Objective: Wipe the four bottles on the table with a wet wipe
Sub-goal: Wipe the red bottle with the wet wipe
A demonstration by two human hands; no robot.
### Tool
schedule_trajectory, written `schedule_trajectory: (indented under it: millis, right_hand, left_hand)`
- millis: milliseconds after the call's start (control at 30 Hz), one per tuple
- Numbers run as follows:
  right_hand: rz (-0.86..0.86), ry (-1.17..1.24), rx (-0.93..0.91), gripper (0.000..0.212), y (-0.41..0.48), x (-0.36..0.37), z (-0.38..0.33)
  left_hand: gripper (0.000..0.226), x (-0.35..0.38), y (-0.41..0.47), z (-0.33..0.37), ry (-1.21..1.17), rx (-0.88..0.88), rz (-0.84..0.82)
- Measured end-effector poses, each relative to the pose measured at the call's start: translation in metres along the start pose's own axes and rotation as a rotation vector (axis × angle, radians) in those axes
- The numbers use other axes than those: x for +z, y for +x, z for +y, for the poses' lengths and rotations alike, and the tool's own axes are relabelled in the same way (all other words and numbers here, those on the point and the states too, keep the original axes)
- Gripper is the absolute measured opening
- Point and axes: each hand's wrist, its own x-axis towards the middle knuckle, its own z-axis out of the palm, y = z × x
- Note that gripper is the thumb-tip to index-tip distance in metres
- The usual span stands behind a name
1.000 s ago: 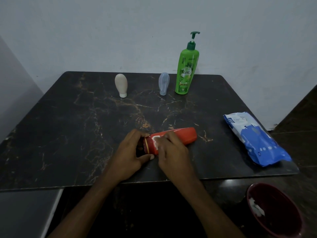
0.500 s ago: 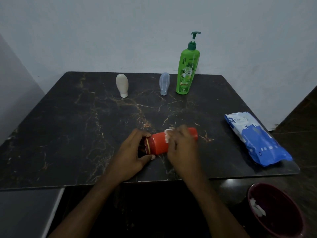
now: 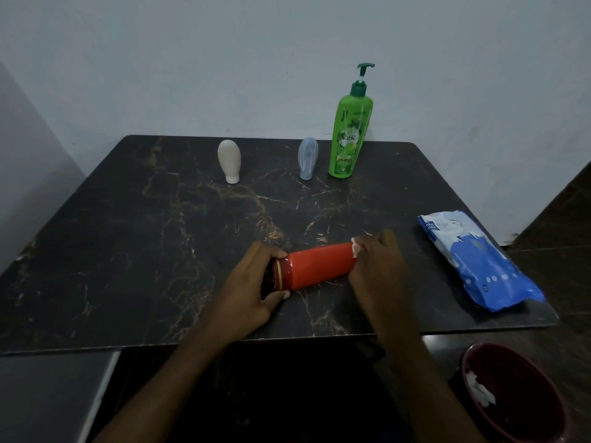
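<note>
Gripping red bottle (image 3: 316,266) by its cap in curled left hand (image 3: 252,289), curling right hand (image 3: 379,270) and wipe (image 3: 354,250) round its base.

Four bottles are sitting on one dark marble table (image 3: 128,251): a red bottle (image 3: 316,266) lying at 6 o'clock, a cream bottle (image 3: 229,161) at 11 o'clock, a blue-grey bottle (image 3: 307,158) at 12 o'clock and a green pump bottle (image 3: 350,135) at 1 o'clock. One wet wipe (image 3: 354,250) is showing at the red bottle's right end. One wipe pack (image 3: 476,260) is lying at 3 o'clock. Two hands are showing, a left hand (image 3: 252,289) and a right hand (image 3: 377,270). One dark red bin (image 3: 524,388) is standing off the table at 5 o'clock.
</note>
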Motion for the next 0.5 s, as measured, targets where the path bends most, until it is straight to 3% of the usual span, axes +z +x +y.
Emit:
schedule_trajectory:
  millis: [67,133,267,433,500]
  right_hand:
    - [-0.015,0.047,0.004,0.036,-0.007,0.004,-0.023]
    - [-0.020,0.102,-0.121,0.037,-0.019,0.008,-0.049]
    - [-0.095,0.175,-0.347,0.020,-0.037,0.013,-0.070]
    - [-0.043,0.136,-0.093,0.019,-0.006,-0.001,-0.033]
    - [-0.049,0.134,-0.136,0.019,-0.007,-0.002,-0.040]
  left_hand:
    - [0.064,0.000,-0.001,0.000,0.001,0.005,0.006]
    - [0.064,0.000,-0.001,0.000,0.006,0.005,0.016]
    - [0.063,0.000,-0.001,-0.001,-0.019,0.029,0.009]
    - [0.064,0.002,0.000,-0.002,0.017,0.028,0.022]
    - [0.063,0.002,0.000,-0.002,0.019,0.030,0.022]
